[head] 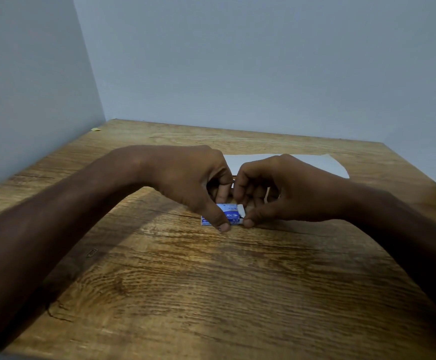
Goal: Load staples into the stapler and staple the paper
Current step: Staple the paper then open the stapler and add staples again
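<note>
Both my hands pinch the small blue-and-white cardboard staple box (231,215) mid-surface: left hand (185,178) thumb on its near face, right hand (276,188) thumb at its right end. Flat white paper (315,163) lies behind, toward the far edge. Wood-grain surface (211,294) is open near me. Stapler not visible.

A wooden table (211,294) with strong brown grain filled the lower part of the view, pushed into a corner. Behind its far edge rose a plain pale grey-blue back wall (263,61); along its left edge stood a lighter side wall (24,87). A small yellow scrap (96,129) lay at the table's far left corner. The light was dim and soft.
</note>
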